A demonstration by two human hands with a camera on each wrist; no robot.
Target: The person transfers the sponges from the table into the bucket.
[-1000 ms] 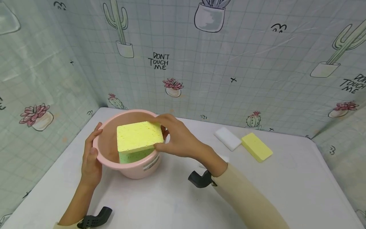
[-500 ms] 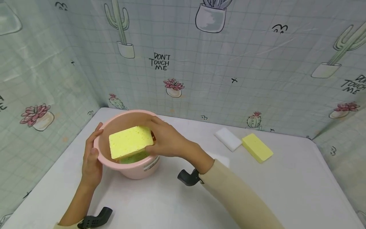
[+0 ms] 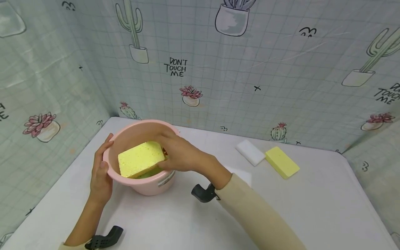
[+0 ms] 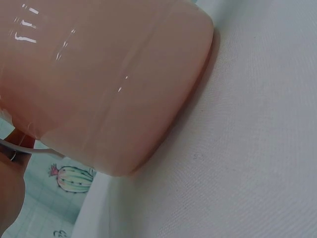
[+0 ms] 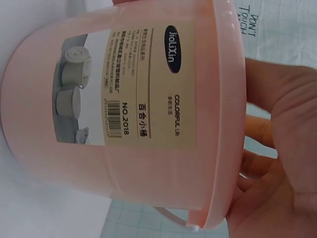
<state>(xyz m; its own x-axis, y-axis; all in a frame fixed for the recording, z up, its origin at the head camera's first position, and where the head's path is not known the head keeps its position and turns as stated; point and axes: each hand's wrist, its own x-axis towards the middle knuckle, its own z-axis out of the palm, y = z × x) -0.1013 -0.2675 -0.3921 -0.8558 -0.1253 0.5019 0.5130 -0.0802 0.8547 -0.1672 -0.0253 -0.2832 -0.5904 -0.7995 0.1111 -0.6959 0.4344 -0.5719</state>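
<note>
A pink plastic bucket [image 3: 148, 188] stands on the white table at left, with a paper label [image 5: 158, 89] on its side in the right wrist view. My left hand [image 3: 101, 177] grips its left rim, thumb toward the front. In my right hand [image 3: 178, 151] is a yellow sponge [image 3: 140, 159], pinched at its right end and tilted down into the bucket's mouth. Beneath it shows a strip of a green sponge [image 3: 151, 172], mostly hidden. The right wrist view has the right hand [image 5: 287, 153] reaching over the rim, its fingertips hidden inside.
On the table to the right lie a white sponge [image 3: 250, 152] and a second yellow sponge [image 3: 282, 162], corners close together. A white piece [image 3: 243, 176] lies partly behind the right wrist. A cactus-print curtain [image 3: 212, 69] hangs behind and at the sides.
The right hand has moved left and down with the yellow sponge, from above the rim into the bucket's mouth, covering more of the green sponge. The left hand and bucket stay put.
</note>
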